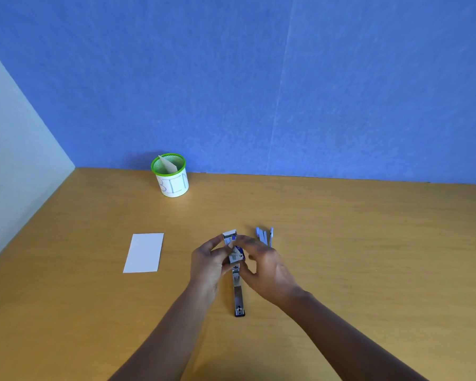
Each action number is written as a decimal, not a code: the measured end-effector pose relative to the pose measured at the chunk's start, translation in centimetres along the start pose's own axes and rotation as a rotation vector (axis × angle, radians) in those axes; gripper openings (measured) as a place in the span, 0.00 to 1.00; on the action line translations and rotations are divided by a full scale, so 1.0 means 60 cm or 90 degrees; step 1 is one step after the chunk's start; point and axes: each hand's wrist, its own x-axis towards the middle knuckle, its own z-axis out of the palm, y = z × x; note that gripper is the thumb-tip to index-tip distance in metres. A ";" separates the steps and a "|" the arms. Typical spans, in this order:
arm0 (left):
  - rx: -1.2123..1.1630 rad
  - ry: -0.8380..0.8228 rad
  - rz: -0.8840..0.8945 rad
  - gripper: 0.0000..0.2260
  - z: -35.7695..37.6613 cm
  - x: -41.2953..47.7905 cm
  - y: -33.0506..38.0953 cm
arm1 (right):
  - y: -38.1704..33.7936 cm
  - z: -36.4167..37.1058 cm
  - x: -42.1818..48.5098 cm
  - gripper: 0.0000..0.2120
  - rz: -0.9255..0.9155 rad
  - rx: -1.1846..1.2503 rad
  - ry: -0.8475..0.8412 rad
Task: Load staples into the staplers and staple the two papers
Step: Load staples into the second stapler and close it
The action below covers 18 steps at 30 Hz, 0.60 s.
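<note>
A small blue and white staple box (232, 247) with its end flap open is held above the desk by both hands. My left hand (208, 261) grips its left side and my right hand (261, 264) pinches its right side. Directly beneath lies a stapler (238, 294) swung open flat, its metal channel pointing toward me. A second, light blue stapler (265, 236) lies open just behind my right hand. White paper (144, 253) lies flat on the desk to the left of my hands.
A green-rimmed mesh cup (172, 176) with a white label and a paper slip inside stands at the back left of the wooden desk (368, 243). A blue partition rises behind and a pale wall closes the left side.
</note>
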 end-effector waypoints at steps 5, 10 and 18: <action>0.081 -0.037 0.001 0.07 -0.004 0.000 -0.004 | 0.007 -0.011 0.007 0.14 0.027 -0.045 0.048; 0.168 -0.089 -0.001 0.10 0.001 -0.004 -0.005 | 0.017 -0.024 0.024 0.11 0.050 -0.090 0.061; 0.255 -0.115 0.038 0.11 0.004 -0.002 -0.006 | 0.030 -0.034 0.036 0.09 0.109 -0.109 0.068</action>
